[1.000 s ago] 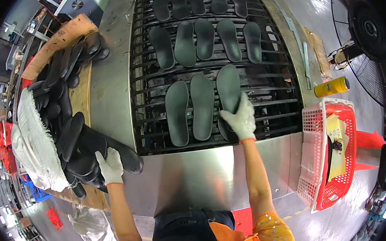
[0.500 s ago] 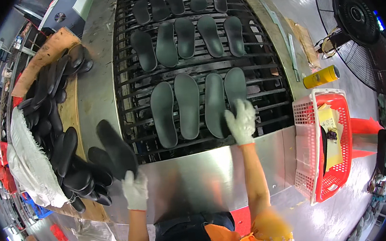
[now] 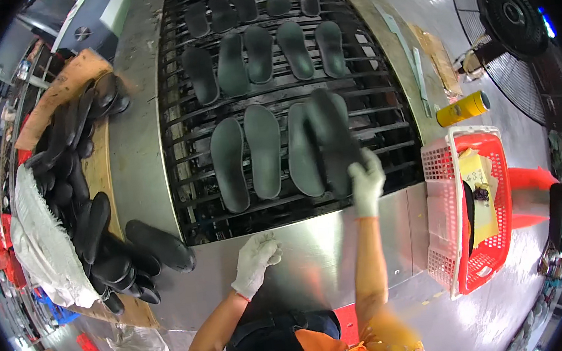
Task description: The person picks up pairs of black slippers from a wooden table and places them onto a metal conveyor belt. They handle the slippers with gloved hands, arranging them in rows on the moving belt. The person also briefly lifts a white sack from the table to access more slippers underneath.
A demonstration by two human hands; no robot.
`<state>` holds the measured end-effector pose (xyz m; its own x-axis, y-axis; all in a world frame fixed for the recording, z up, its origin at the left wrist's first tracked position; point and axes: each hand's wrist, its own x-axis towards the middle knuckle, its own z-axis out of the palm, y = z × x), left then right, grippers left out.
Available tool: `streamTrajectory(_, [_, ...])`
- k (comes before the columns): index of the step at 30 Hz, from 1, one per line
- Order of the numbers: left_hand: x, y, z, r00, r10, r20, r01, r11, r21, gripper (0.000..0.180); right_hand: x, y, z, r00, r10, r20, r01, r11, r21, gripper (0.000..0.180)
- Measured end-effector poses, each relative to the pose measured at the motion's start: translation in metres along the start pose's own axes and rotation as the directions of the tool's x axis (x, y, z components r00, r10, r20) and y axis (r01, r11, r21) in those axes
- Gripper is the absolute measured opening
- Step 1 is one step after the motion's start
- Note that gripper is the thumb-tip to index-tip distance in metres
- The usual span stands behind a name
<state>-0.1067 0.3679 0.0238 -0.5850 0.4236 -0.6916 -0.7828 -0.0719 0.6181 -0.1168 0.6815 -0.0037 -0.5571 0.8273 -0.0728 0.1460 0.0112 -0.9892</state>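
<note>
A dark shoe insole (image 3: 332,137) is in my right hand (image 3: 367,182), which wears a white glove and grips its near end. It looks blurred and tilted, covering most of the rightmost insole in the front row. My left hand (image 3: 258,261), gloved too, is over the steel ledge (image 3: 314,253) with its fingers curled and nothing in them. Left of the one being held, an insole (image 3: 303,150), another insole (image 3: 265,151) and a further insole (image 3: 229,165) lie side by side on the black slatted conveyor (image 3: 196,196).
More rows of insoles (image 3: 260,53) lie farther along the conveyor. A dark pile of insoles (image 3: 111,260) is at left beside white sacking (image 3: 43,240), with a loose insole (image 3: 160,245) next to it. At right are a red and white basket (image 3: 445,221), a yellow bottle (image 3: 462,109) and a black fan (image 3: 513,15).
My left hand has let go of the insole it held at the left and moved right over the ledge. An insole is now in my right hand, which was empty on the front row.
</note>
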Motion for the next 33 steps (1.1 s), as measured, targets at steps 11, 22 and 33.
streamTrajectory(11, [-0.027, -0.019, -0.084, 0.966, 0.138, -0.22, -0.145, 0.989, -0.013, 0.038, 0.061, 0.05, -0.051, 0.984, -0.179, -0.001, 0.104, 0.573, -0.813, 0.049])
streamTrajectory(22, [-0.103, -0.016, -0.179, 0.685, 0.266, -0.678, -0.405, 0.913, -0.051, 0.032, -0.188, -0.014, 0.155, 0.505, -0.373, 0.778, 0.692, 0.714, -0.107, 0.058])
streamTrajectory(33, [-0.157, -0.01, -0.298, 0.33, 0.09, -0.94, -0.578, 0.806, -0.126, 0.045, -0.379, -0.099, 0.341, -0.265, -0.385, 0.884, 0.891, 0.254, 0.377, 0.075])
